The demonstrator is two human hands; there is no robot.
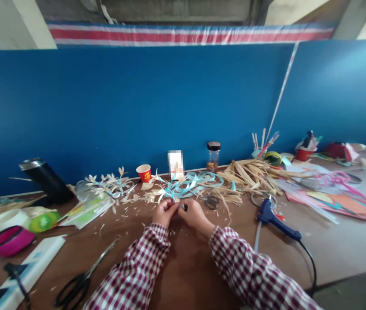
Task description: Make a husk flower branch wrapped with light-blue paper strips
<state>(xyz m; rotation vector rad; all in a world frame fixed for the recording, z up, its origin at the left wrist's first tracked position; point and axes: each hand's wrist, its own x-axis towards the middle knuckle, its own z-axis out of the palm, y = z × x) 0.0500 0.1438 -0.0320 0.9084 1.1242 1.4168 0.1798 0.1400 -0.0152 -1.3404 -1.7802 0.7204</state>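
Observation:
Both hands meet over the middle of the brown table [186, 275]. My left hand [164, 213] is closed in a pinch on a light blue ribbon [172, 196], and pale petal-like pieces [161, 192] show just above it. Close beside it, my right hand [196, 216] is closed with thumb and forefinger together near the same spot; what lies between those fingertips is too small to make out. Beyond the hands lies a loose coil of light blue ribbon [198, 183]. Small black-handled scissors [211, 201] rest just past my right hand.
Large scissors [82, 280] and a white power strip [35, 267] lie at left, near a black flask [45, 181]. A red paper cup [144, 173], a lidded jar [213, 157] and dried husks [250, 174] stand behind. A blue glue gun [276, 219] with its cord lies right.

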